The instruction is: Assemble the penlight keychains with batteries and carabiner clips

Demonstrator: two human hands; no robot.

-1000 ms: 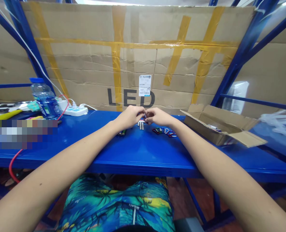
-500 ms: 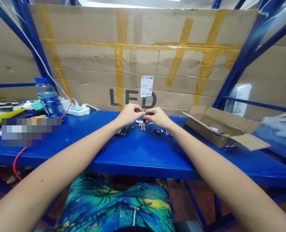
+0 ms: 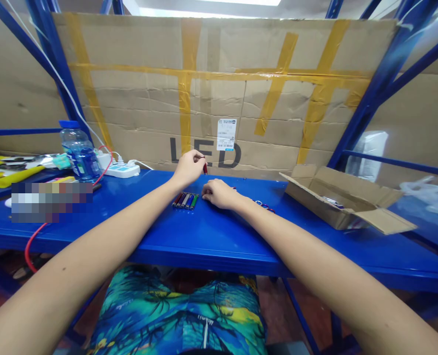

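Observation:
My left hand (image 3: pixel 190 167) is raised above the blue table, its fingers closed on a small red metal tube (image 3: pixel 205 166) that points down. My right hand (image 3: pixel 219 194) rests low on the tabletop with curled fingers, over the spot where small silver button-shaped pieces lay. Whatever is in its fingertips is hidden. Between the hands, a row of short coloured metal tubes (image 3: pixel 185 200), in red, silver and green, lies side by side. Small coloured carabiner clips (image 3: pixel 265 205) peek out behind my right wrist.
An open cardboard box (image 3: pixel 337 197) stands on the right of the blue table (image 3: pixel 204 241). On the left are a plastic bottle (image 3: pixel 79 153), a white power strip (image 3: pixel 121 169), a red cable (image 3: pixel 29 246) and yellow-handled tools (image 3: pixel 21 177). A large cardboard sheet (image 3: pixel 148 108) closes off the back.
My hands, which met around a small dark piece, have come apart. The left moved slightly left with the red tube; the right dropped left to the table, covering the silver pieces.

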